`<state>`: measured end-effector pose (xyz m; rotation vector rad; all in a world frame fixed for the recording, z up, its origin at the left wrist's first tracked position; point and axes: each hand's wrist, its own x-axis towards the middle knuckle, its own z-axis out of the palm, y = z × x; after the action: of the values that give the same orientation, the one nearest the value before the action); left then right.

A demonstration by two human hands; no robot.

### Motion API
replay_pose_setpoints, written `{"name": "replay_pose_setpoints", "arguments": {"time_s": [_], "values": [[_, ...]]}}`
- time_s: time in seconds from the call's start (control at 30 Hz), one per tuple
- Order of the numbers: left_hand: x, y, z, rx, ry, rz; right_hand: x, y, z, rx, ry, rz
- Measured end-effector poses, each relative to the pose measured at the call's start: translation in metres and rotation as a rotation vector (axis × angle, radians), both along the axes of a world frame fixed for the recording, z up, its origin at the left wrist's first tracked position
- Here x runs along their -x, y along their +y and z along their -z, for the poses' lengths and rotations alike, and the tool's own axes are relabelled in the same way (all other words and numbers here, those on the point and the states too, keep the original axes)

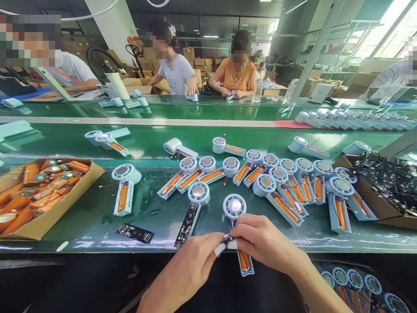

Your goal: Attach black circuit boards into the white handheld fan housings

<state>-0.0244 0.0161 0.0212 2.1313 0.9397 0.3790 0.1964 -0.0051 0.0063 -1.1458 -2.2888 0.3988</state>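
Note:
My left hand (192,261) and my right hand (262,239) meet at the bench's front edge, fingers pinched together. Between their fingertips is a small dark circuit board (228,238), mostly covered by the fingers. White coverings show on the thumb tips. Right under my hands lies a handheld fan (234,206), its open handle with an orange battery jutting over the edge. Left of it, another fan (198,193) has a black circuit board (187,225) lying along its handle. A loose circuit board (135,233) rests farther left on the bench.
A cardboard box of orange batteries (42,195) stands left; a box of black circuit boards (387,178) stands right. Several open fans (286,182) crowd the bench's middle and right. More fans (355,278) sit below at right. Co-workers (236,78) work across the green line (146,130).

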Motion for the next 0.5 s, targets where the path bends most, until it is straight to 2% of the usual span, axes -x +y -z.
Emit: {"name": "replay_pose_setpoints", "arguments": {"time_s": [0.33, 0.5], "values": [[-0.0013, 0.0035, 0.0001, -0.003, -0.051, -0.014, 0.0020, -0.0010, 0.0028, 0.010, 0.018, -0.036], [-0.0015, 0.0043, 0.0012, -0.007, -0.071, -0.050, 0.0039, -0.0003, -0.0015, -0.013, -0.019, 0.019]]}}
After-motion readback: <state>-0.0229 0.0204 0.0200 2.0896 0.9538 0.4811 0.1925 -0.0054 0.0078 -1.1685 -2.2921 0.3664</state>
